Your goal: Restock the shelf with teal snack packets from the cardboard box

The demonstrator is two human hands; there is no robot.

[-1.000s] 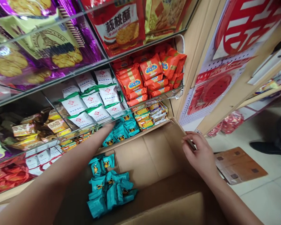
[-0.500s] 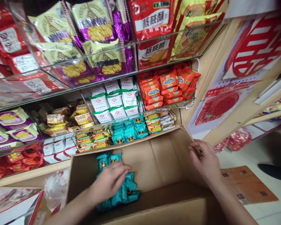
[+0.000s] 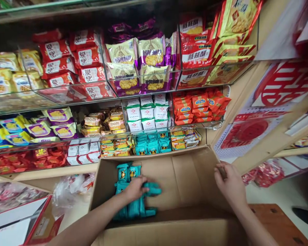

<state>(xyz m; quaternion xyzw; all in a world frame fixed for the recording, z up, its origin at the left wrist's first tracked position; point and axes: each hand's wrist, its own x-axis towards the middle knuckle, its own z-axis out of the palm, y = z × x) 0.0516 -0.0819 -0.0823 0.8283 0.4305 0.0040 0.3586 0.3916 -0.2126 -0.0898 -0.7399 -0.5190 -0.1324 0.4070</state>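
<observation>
A deep cardboard box fills the lower middle of the view, its top gaping. Teal snack packets are grouped in its left half, some partly covered by my left arm. My left hand is inside the box, fingers closed around a teal snack packet that juts out to the right, slightly blurred. At the box's right rim, my right hand is closed over the cardboard edge.
Behind the box rise shelves with clear-fronted bins of wrapped snacks, including teal packets and orange-red packets. A plastic bag lies to the left. At lower right are a brown wooden stool and a dark shoe.
My left hand, earlier over the packets, now grips one and has lifted it slightly to the right. My right hand stays on the rim. The view has shifted, showing more shelf at left.
</observation>
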